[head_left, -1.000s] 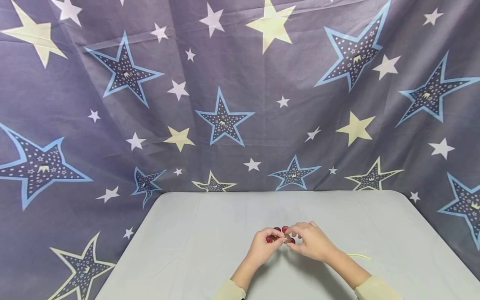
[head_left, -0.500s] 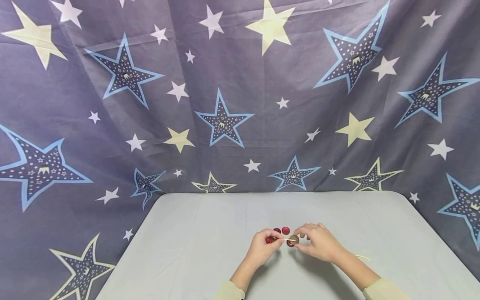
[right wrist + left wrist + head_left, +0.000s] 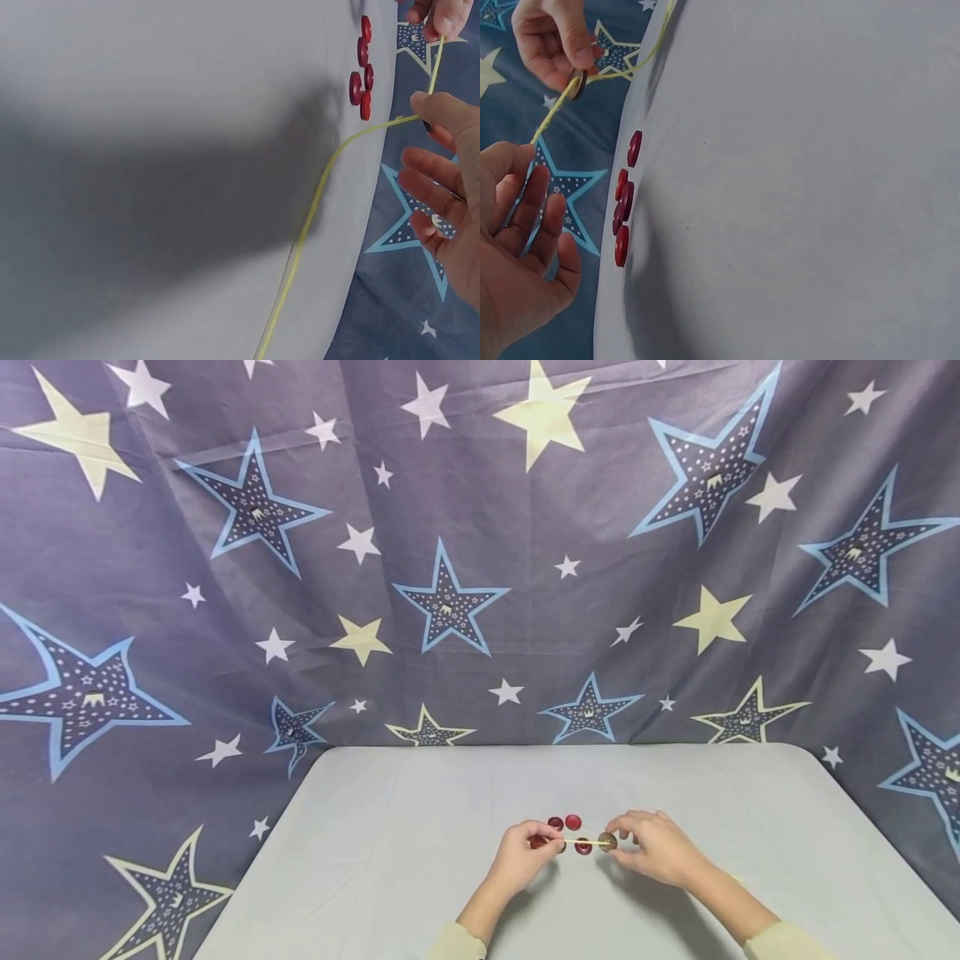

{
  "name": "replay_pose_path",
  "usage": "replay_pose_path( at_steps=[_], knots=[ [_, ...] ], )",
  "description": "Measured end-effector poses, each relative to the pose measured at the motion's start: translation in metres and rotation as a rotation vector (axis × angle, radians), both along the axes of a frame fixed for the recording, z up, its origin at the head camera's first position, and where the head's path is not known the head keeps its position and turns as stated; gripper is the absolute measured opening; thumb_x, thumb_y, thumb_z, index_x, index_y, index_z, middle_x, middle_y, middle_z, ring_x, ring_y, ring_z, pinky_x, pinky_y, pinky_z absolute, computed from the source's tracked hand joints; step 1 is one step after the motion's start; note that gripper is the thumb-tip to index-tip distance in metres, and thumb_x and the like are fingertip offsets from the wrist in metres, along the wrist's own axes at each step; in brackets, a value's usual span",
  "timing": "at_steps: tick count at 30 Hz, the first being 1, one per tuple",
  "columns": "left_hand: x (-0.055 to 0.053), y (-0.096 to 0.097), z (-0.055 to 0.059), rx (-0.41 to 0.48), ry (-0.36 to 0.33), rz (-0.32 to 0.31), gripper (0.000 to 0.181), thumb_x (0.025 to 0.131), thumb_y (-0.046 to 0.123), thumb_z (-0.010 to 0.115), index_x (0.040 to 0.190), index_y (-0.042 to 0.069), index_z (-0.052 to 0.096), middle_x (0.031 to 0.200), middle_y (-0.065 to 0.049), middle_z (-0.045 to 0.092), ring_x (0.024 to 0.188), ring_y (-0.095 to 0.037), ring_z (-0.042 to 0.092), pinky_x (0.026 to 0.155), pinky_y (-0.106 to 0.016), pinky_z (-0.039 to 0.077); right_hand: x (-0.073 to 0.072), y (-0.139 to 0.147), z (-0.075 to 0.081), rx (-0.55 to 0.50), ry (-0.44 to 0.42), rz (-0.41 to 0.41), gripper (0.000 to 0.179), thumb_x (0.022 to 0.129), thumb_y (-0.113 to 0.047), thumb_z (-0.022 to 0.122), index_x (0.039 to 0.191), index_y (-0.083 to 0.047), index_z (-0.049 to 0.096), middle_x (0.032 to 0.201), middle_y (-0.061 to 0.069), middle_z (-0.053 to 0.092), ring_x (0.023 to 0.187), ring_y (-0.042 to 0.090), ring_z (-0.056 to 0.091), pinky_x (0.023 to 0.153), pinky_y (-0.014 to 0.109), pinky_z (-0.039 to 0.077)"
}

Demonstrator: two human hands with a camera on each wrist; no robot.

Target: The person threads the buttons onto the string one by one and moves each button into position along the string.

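My left hand (image 3: 517,857) pinches one end of a yellow cord (image 3: 551,118) between thumb and index finger, the other fingers loosely bent. A round brown button (image 3: 608,842) sits on the cord, pinched by the thumb and fingers of my right hand (image 3: 663,852). The cord runs taut from the left fingertips to the button, then leaves its far side and trails over the table, as the right wrist view shows. Both hands are held above the table. Several red buttons (image 3: 634,148) lie close together on the cloth beneath them, partly behind the left hand in the head view.
A pale grey cloth covers the table (image 3: 420,827). Behind it hangs a dark curtain (image 3: 480,510) printed with stars. The cord's long tail (image 3: 311,210) lies loosely curved on the cloth beside my right hand.
My right hand has moved right, away from the left, sliding the brown button along the cord. A longer taut stretch of cord now shows between the hands. The left hand has barely moved.
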State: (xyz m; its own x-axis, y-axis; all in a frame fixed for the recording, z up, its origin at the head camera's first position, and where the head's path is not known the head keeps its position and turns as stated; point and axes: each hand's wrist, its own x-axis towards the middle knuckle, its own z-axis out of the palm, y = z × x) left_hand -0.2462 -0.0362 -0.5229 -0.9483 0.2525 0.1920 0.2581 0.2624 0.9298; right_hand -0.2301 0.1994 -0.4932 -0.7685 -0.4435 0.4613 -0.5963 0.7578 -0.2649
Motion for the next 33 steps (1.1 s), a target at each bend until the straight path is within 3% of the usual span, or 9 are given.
replay_pose_path(
  at_steps=[10, 19, 20, 26, 27, 33],
  knots=[
    [0.001, -0.003, -0.001, -0.006, -0.052, 0.014, 0.009, 0.079, 0.014, 0.072, 0.082, 0.006, 0.069, 0.077, -0.006, 0.067, 0.066, -0.003, 0.053, 0.059, -0.016, 0.043, -0.001, 0.015, -0.006, -0.018, -0.031, -0.004, 0.023, 0.068, -0.021, 0.079, 0.088, -0.017, 0.069, 0.071, -0.011, 0.059, 0.06, 0.0, 0.048, 0.058, 0.023, 0.036],
    [0.001, -0.004, -0.001, -0.009, -0.049, 0.023, 0.008, 0.079, 0.01, 0.071, 0.084, 0.004, 0.07, 0.079, -0.009, 0.069, 0.066, -0.001, 0.053, 0.062, -0.015, 0.045, -0.002, 0.023, -0.01, -0.025, -0.099, -0.024, 0.022, 0.07, -0.02, 0.078, 0.09, -0.016, 0.069, 0.072, -0.009, 0.059, 0.059, -0.001, 0.049, 0.055, 0.019, 0.038],
    [0.004, -0.004, 0.004, -0.012, -0.049, 0.027, 0.008, 0.079, 0.008, 0.071, 0.084, 0.002, 0.069, 0.079, -0.011, 0.069, 0.066, -0.002, 0.053, 0.062, -0.015, 0.045, -0.002, 0.024, -0.01, -0.024, -0.105, -0.024, 0.022, 0.07, -0.02, 0.078, 0.09, -0.016, 0.069, 0.073, -0.009, 0.059, 0.059, 0.0, 0.049, 0.055, 0.019, 0.038],
    [0.002, -0.008, 0.006, -0.017, -0.046, 0.031, 0.008, 0.079, 0.008, 0.07, 0.084, 0.002, 0.069, 0.08, -0.012, 0.069, 0.066, -0.002, 0.053, 0.062, -0.015, 0.044, -0.002, 0.03, -0.009, -0.002, -0.131, -0.046, 0.023, 0.071, -0.023, 0.077, 0.091, -0.015, 0.069, 0.073, -0.01, 0.058, 0.059, 0.0, 0.049, 0.054, 0.02, 0.038],
    [0.0, -0.009, 0.001, -0.014, -0.048, 0.03, 0.008, 0.079, 0.01, 0.071, 0.083, 0.003, 0.07, 0.079, -0.011, 0.069, 0.066, -0.001, 0.053, 0.062, -0.016, 0.045, -0.002, 0.032, -0.01, 0.0, -0.136, -0.053, 0.023, 0.071, -0.023, 0.077, 0.091, -0.015, 0.069, 0.073, -0.01, 0.057, 0.059, 0.0, 0.048, 0.054, 0.02, 0.038],
    [0.001, -0.011, 0.0, -0.034, -0.066, 0.031, 0.01, 0.079, 0.012, 0.071, 0.084, 0.003, 0.07, 0.079, -0.009, 0.068, 0.066, -0.002, 0.053, 0.06, -0.016, 0.044, -0.001, 0.04, -0.013, 0.005, -0.167, -0.096, 0.022, 0.071, -0.021, 0.077, 0.091, -0.015, 0.069, 0.072, -0.01, 0.057, 0.058, -0.003, 0.045, 0.053, 0.019, 0.037]
  ],
)
